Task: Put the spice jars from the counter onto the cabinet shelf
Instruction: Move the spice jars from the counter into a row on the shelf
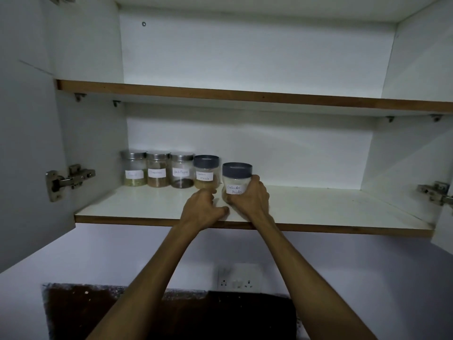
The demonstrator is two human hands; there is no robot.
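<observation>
On the lower cabinet shelf [331, 209] a row of jars stands at the back left: three glass jars with steel lids [158, 171] and a grey-lidded jar labelled masala [206, 171]. My right hand [250, 196] grips a fifth jar, grey-lidded and labelled coriander powder [236, 177], standing on the shelf just right of and in front of the row. My left hand [203, 212] rests on the shelf beside it, fingers curled with nothing in them, just in front of the masala jar.
The upper shelf [245, 94] holds nothing. Both cabinet doors stand open, with hinges at the left [68, 179] and right [435, 192]. Below the cabinet are a wall socket [239, 278] and a dark brown backsplash [171, 312].
</observation>
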